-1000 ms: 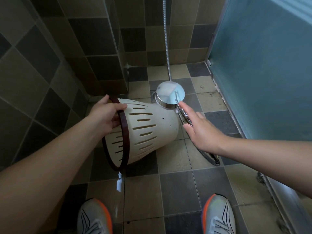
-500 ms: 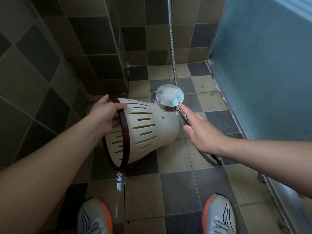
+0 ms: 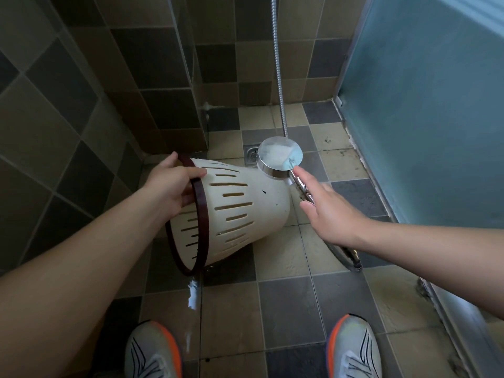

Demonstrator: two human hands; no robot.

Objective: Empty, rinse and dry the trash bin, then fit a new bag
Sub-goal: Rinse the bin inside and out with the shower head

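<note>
Bin (image 3: 240, 211) tilted on its side at frame centre, left hand (image 3: 171, 186) gripping the brown rim (image 3: 200, 195). Right hand (image 3: 327, 211) wrapped round the shower head (image 3: 280, 159) handle, now swung further right past the base; rinsing continues

Dim, soft daylight comes from the frosted blue panel (image 3: 425, 110) on the right. The shower head (image 3: 281, 156) carries pale glare; a wet streak (image 3: 193, 294) on the floor gleams. Left wall tiles fall into shadow. Wide-angle bending curves the edges; focus is sharp.
</note>
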